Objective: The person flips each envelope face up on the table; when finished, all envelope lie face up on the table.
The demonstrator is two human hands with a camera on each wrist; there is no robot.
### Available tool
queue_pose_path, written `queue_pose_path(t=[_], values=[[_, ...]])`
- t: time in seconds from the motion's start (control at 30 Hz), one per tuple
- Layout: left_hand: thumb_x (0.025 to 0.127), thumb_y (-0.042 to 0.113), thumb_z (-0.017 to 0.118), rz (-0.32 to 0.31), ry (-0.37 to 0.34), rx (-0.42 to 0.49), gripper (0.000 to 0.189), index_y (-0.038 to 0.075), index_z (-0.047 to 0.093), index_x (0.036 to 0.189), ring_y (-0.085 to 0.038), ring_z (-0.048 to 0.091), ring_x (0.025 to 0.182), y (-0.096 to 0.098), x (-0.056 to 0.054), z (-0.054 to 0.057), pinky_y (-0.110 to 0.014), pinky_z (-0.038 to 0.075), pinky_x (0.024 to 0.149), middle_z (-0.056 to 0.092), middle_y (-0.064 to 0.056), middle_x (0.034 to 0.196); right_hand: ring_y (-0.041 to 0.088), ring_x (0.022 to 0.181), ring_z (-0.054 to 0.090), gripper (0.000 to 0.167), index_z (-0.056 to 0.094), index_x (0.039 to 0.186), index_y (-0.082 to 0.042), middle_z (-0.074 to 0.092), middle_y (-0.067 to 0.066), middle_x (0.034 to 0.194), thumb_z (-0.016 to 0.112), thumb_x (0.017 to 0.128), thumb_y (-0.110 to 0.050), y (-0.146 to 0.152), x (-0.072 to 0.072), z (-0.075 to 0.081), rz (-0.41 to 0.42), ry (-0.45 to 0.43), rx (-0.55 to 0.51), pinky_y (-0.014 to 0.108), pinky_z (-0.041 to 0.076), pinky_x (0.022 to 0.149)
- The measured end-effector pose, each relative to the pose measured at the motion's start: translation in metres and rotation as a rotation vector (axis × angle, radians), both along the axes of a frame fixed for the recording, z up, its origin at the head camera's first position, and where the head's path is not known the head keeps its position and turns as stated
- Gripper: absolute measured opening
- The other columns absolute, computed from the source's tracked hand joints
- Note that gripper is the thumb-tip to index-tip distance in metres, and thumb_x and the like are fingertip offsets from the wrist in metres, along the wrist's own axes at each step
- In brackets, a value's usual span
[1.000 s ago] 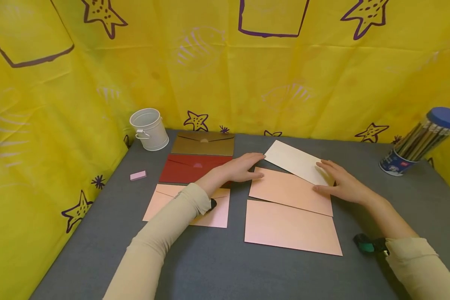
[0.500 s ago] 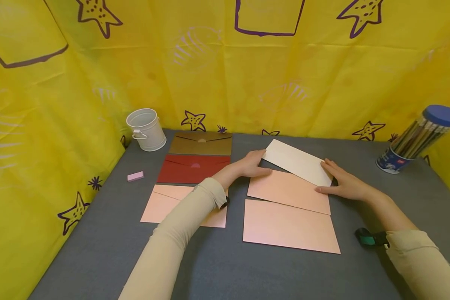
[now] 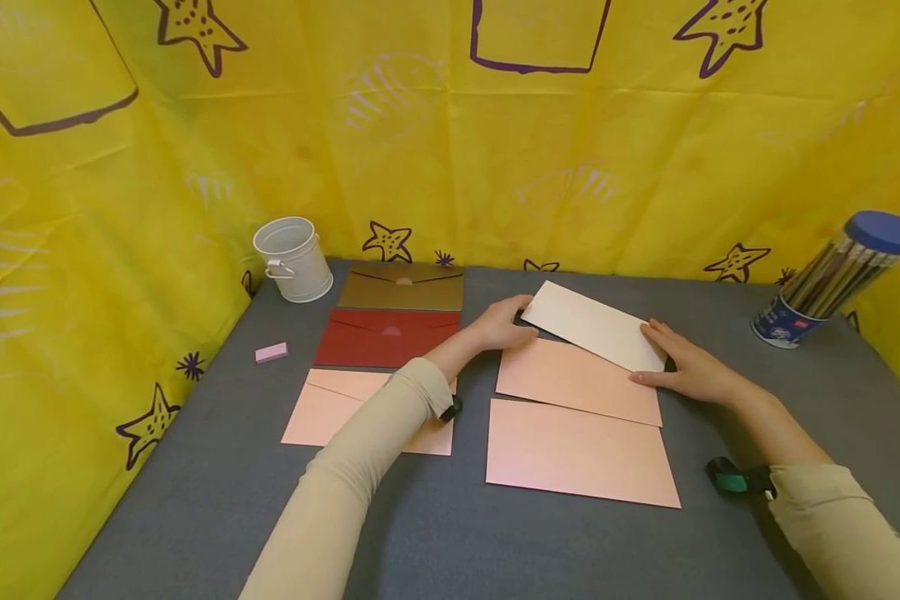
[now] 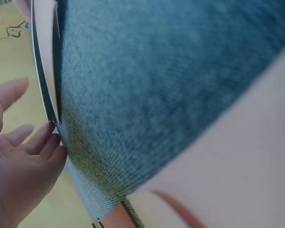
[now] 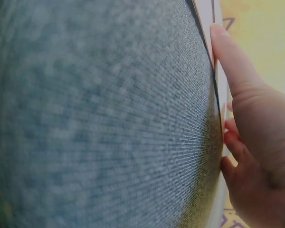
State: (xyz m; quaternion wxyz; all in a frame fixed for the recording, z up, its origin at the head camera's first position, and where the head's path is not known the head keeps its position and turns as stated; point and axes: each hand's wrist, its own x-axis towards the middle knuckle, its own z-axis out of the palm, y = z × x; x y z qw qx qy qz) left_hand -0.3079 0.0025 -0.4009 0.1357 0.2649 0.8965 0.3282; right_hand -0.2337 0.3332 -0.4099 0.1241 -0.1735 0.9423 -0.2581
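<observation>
A white envelope (image 3: 596,327), plain face up, lies slanted at the back right, its near edge overlapping a peach envelope (image 3: 570,379). At its left end is my left hand (image 3: 504,323); in the left wrist view the fingertips (image 4: 50,137) touch the table and an envelope edge, while the thumb (image 4: 12,94) stands apart. My right hand (image 3: 682,367) spreads round the right end, forefinger on the far side and thumb at the near corner. The right wrist view shows this thumb (image 5: 232,61) lying straight along the stacked edges. Closer to me lies a pink envelope (image 3: 581,450).
Gold (image 3: 402,287), red (image 3: 386,337) and pale pink (image 3: 345,408) envelopes form a column on the left, flaps up. A white bucket (image 3: 294,258) and a pink eraser (image 3: 272,352) are farther left. A blue-lidded pencil tub (image 3: 795,317) stands far right.
My left hand has moved slightly right and up to the white envelope's left end. The white envelope has barely shifted. My right hand stays at its right end.
</observation>
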Motion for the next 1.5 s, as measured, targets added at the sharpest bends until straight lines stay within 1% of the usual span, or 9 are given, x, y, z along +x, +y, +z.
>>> queue_pose_path(t=[0.13, 0.43, 0.7, 0.9, 1.03, 1.13, 1.27, 1.33, 1.5], values=[[0.091, 0.012, 0.063, 0.043, 0.021, 0.032, 0.063, 0.005, 0.038, 0.148, -0.025, 0.047, 0.129, -0.0002, 0.0008, 0.001, -0.034, 0.037, 0.107, 0.053, -0.013, 0.138, 0.052, 0.142, 0.008, 0.099, 0.017, 0.153, 0.004, 0.005, 0.031, 0.157, 0.073, 0.086, -0.044, 0.0002, 0.0014, 0.0012, -0.008, 0.006, 0.001, 0.07, 0.013, 0.106], [0.087, 0.0, 0.065, 0.058, 0.099, 0.031, 0.055, 0.004, 0.052, 0.139, -0.022, 0.056, 0.111, 0.0013, 0.001, 0.0026, -0.026, 0.046, 0.094, 0.058, -0.014, 0.123, 0.052, 0.141, 0.012, 0.095, 0.025, 0.152, 0.002, 0.01, 0.03, 0.157, 0.072, 0.085, -0.047, -0.0007, 0.0042, 0.004, -0.028, 0.011, 0.019, 0.072, 0.015, 0.104], [0.09, 0.005, 0.067, 0.091, 0.148, 0.079, 0.036, 0.004, 0.065, 0.127, -0.022, 0.061, 0.104, 0.0006, 0.0016, 0.0018, -0.026, 0.047, 0.09, 0.062, -0.013, 0.114, 0.053, 0.14, 0.014, 0.095, 0.027, 0.151, 0.002, 0.013, 0.03, 0.157, 0.074, 0.084, -0.046, 0.0, 0.0035, 0.0013, -0.028, 0.023, 0.016, 0.072, 0.017, 0.103], [0.094, 0.012, 0.065, 0.099, 0.158, 0.143, 0.032, 0.005, 0.066, 0.125, -0.022, 0.06, 0.105, 0.0, 0.0026, 0.003, -0.024, 0.047, 0.09, 0.063, -0.012, 0.114, 0.053, 0.14, 0.015, 0.098, 0.025, 0.152, 0.002, 0.013, 0.029, 0.157, 0.075, 0.082, -0.045, -0.0009, 0.0046, 0.0014, -0.024, 0.042, 0.005, 0.072, 0.018, 0.103], [0.096, 0.015, 0.063, 0.092, 0.177, 0.172, 0.031, 0.006, 0.067, 0.124, -0.022, 0.06, 0.107, -0.0005, 0.0037, 0.0034, -0.024, 0.047, 0.092, 0.062, -0.011, 0.115, 0.053, 0.139, 0.018, 0.093, 0.027, 0.153, -0.003, 0.017, 0.026, 0.157, 0.073, 0.084, -0.047, -0.0014, 0.0071, 0.0038, -0.063, 0.036, 0.001, 0.073, 0.021, 0.101], [0.096, 0.017, 0.063, 0.1, 0.189, 0.185, 0.029, 0.007, 0.068, 0.123, -0.022, 0.059, 0.11, -0.001, 0.0045, 0.0033, -0.026, 0.046, 0.093, 0.061, -0.011, 0.117, 0.052, 0.136, 0.028, 0.084, 0.033, 0.152, -0.008, 0.027, 0.025, 0.154, 0.068, 0.087, -0.048, -0.0012, 0.0085, 0.0058, -0.114, 0.046, -0.011, 0.072, 0.027, 0.098], [0.096, 0.02, 0.063, 0.12, 0.207, 0.195, 0.027, 0.009, 0.07, 0.12, -0.022, 0.055, 0.117, -0.0015, 0.0046, 0.0027, -0.029, 0.043, 0.098, 0.06, -0.008, 0.124, 0.043, 0.116, 0.049, 0.067, 0.046, 0.146, -0.009, 0.046, 0.027, 0.141, 0.064, 0.092, -0.044, -0.0012, 0.0092, 0.0077, -0.172, 0.097, -0.069, 0.057, 0.041, 0.086], [0.096, 0.022, 0.063, 0.13, 0.211, 0.204, 0.025, 0.011, 0.07, 0.118, -0.02, 0.054, 0.119, -0.0017, 0.0046, 0.0026, -0.029, 0.041, 0.1, 0.061, -0.006, 0.125, 0.033, 0.107, 0.053, 0.058, 0.052, 0.141, -0.009, 0.054, 0.025, 0.134, 0.063, 0.094, -0.04, -0.0013, 0.0094, 0.0081, -0.19, 0.129, -0.111, 0.044, 0.043, 0.081], [0.097, 0.025, 0.062, 0.138, 0.179, 0.274, 0.023, 0.015, 0.07, 0.117, -0.017, 0.055, 0.119, -0.0028, 0.0057, 0.0028, -0.028, 0.043, 0.098, 0.064, -0.001, 0.122, -0.004, 0.103, 0.054, 0.042, 0.063, 0.13, -0.008, 0.065, 0.011, 0.123, 0.062, 0.096, -0.033, -0.0018, 0.0096, 0.0081, -0.215, 0.172, -0.232, 0.013, 0.042, 0.081]])
